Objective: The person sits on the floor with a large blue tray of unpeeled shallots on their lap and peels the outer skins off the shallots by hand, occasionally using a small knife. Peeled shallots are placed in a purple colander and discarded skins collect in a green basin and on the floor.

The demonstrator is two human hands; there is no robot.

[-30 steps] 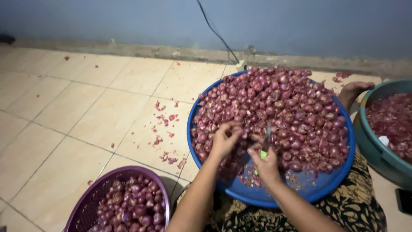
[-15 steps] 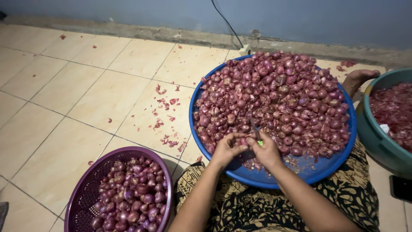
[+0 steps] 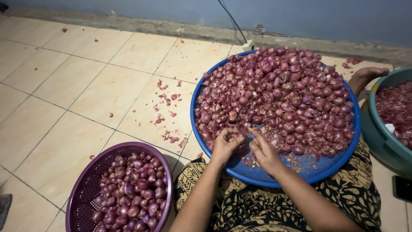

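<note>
Far to the left of the fingers and nearer the body, a purple perforated basket (image 3: 83, 202) sits on the tiled floor (image 3: 64, 86), filled with glossy red-purple shallots (image 3: 133, 191). Between it and the hands, loose scraps of red skin (image 3: 169, 116) lie scattered on the tiles.

The left hand (image 3: 225, 144) rests at the near edge of the blue tray (image 3: 257, 176), its fingers curled together around something small; what it is cannot be made out. Just to the right, almost touching, the right hand (image 3: 264, 150) has its fingers pinched together, tips pointing toward the left hand; whether they grip anything cannot be told.

Beyond the fingertips, the tray is heaped with shallots (image 3: 283, 94): small, rounded, dark purple to pinkish, many with dry papery skin, with loose peelings around the fingers. Under the tray lies a black and yellow patterned cloth (image 3: 257, 206) over the lap.

Farthest right, a foot (image 3: 365, 77) and a teal tub (image 3: 386, 141) holding red peelings.
</note>
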